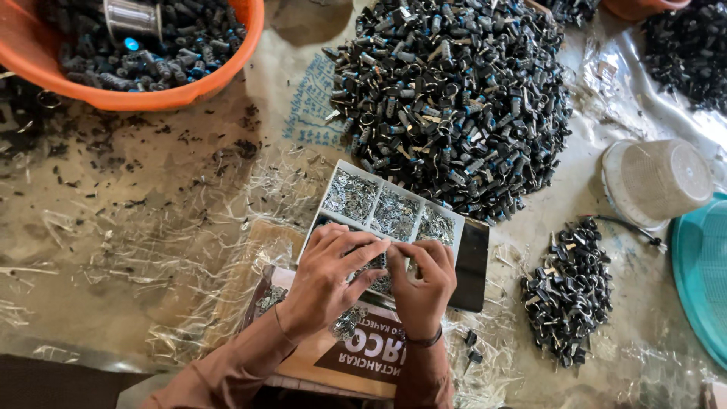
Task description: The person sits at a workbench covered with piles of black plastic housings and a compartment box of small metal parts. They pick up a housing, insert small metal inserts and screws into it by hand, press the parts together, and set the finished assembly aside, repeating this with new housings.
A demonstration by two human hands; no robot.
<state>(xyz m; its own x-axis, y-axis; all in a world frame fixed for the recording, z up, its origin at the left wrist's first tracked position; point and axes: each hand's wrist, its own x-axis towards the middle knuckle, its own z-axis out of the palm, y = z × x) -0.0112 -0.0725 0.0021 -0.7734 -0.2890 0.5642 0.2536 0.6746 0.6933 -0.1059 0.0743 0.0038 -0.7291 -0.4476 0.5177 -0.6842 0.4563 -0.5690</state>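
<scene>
**Both hands met over a tray of small metal pieces**

A white divided tray is seen lying on a plastic-covered floor, its compartments filled with small silvery metal pieces. The near end of the tray is covered by both hands. The left hand is laid across it with the fingers stretched toward the right, and the right hand is curled, its fingertips brought against those of the left. Something small appears to be pinched between them, but what it is cannot be told. A band is worn on the right wrist.

Under the tray a printed cardboard box and a dark flat sheet are found. Just beyond the tray a large heap of black parts is piled; a smaller heap lies to the right. An orange basin of similar parts is placed at upper left, and an upturned white basket beside a teal basket at right.
</scene>
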